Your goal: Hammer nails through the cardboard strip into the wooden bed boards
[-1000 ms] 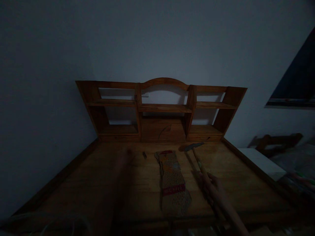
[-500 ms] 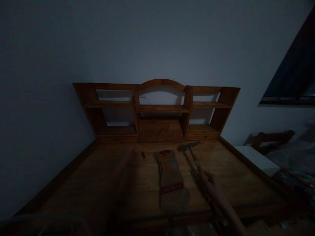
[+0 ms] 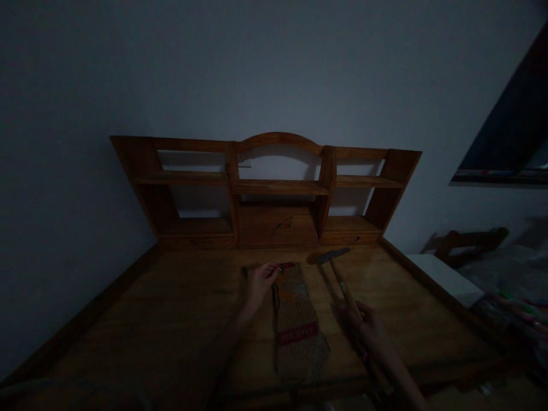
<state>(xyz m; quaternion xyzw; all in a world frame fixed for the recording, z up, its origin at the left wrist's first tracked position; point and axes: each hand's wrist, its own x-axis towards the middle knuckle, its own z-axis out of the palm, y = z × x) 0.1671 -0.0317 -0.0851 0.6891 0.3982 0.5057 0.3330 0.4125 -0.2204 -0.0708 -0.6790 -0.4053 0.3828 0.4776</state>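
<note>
Head view: the right hand (image 3: 367, 324) gripped the hammer (image 3: 341, 279) low, probably for reach, its head towards 11 o'clock. Left-hand (image 3: 262, 279) fingertips pinched together at 11 o'clock on the bench (image 3: 406, 294)'s printed sheet (image 3: 297, 305), perhaps steadying something indiscernible.

The right hand (image 3: 370, 328) gripped a hammer (image 3: 346, 288); the left hand (image 3: 259, 282) was at the far end of a patterned piece (image 3: 297, 308).

Light: dim | wall (image 3: 274, 68): plain, pale | shelf (image 3: 278, 187): brown wood, at the back of the table (image 3: 171, 308) | window (image 3: 509, 125): dark, far right
</note>
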